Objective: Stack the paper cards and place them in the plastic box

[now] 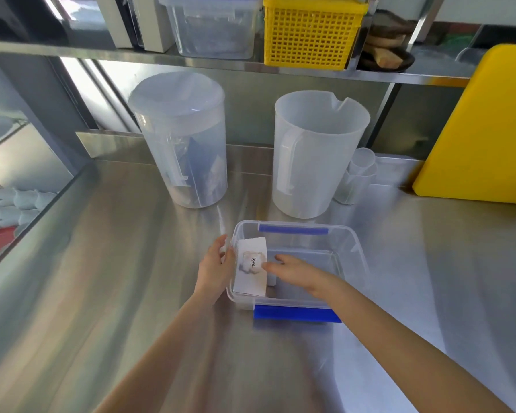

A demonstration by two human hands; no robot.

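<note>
Now the right hand [295, 274], fingers straight, is pressing the cards [251, 272] inside the box [353, 251]; the open left hand [216, 265] is touching its wall.

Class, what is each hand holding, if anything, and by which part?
The left hand rests against the plastic box at its left wall. The right hand only touches the card stack at its right edge; no grip shows.

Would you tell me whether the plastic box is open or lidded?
Open: the plastic box has no lid, and the right hand reaches inside.
</note>
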